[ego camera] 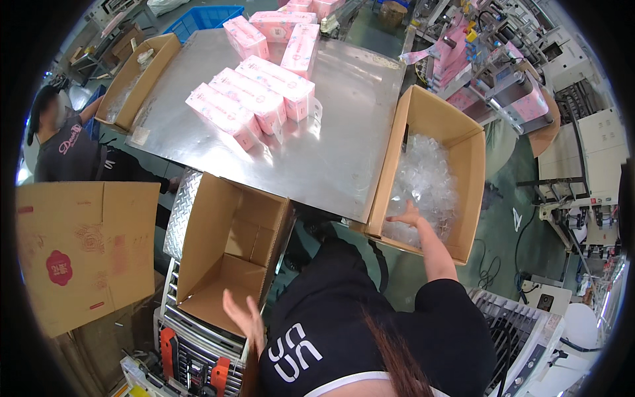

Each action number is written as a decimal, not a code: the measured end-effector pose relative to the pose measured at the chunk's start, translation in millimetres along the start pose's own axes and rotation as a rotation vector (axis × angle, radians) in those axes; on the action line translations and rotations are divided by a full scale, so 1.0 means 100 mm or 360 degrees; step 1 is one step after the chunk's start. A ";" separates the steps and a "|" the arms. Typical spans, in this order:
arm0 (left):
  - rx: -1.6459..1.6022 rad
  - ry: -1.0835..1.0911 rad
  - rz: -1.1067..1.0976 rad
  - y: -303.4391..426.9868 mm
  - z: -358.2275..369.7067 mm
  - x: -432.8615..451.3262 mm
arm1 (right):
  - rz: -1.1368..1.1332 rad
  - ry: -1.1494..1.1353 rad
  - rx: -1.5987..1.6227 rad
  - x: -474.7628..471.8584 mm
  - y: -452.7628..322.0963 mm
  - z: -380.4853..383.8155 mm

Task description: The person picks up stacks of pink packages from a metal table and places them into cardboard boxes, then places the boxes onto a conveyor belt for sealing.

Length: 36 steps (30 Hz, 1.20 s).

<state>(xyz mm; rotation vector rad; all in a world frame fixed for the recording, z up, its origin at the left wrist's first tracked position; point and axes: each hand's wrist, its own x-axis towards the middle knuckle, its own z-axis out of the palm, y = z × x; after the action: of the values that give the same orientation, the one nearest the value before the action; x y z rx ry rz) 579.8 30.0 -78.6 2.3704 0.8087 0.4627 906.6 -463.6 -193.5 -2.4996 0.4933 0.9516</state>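
Note:
My right hand (410, 216) reaches over the near wall of a tall cardboard box (464, 144), its fingers spread. Below and around it lies a heap of clear plastic pieces (426, 168); I cannot tell whether the fingertips touch them. My left hand (245, 317) is raised at the near edge of an open cardboard carton (203, 248), fingers apart and holding nothing. The carton's visible inside is bare brown board. On the metal table (337, 164) stand several pink printed packs (248, 99), three of them side by side nearest me.
The carton rests on a roller conveyor (198, 322) with orange guides (168, 352). A printed cardboard panel (99, 248) lies to the left. Another person (69, 144) is beside a long cardboard box (139, 79). Machinery with pink film (526, 99) stands at the right; a blue crate (203, 19) is behind.

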 end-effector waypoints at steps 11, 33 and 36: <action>-0.0126 -0.0706 0.0463 0.58 0.20 0.52 | -0.0151 0.0126 0.0503 -0.37 0.17 -0.30; -0.0760 -0.0217 0.0630 1.23 0.69 1.52 | -0.1617 -0.1107 0.0928 -1.78 -3.04 0.83; -0.1044 -0.0116 -0.0105 0.62 0.56 1.59 | -0.1539 -0.1043 0.0268 -1.91 -3.46 0.94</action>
<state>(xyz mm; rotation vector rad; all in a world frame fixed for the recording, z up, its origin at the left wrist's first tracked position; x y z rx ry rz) 754.1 68.5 -61.5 1.7378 0.5831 0.5156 881.9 -89.8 -37.5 -1.7391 -0.7394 1.1159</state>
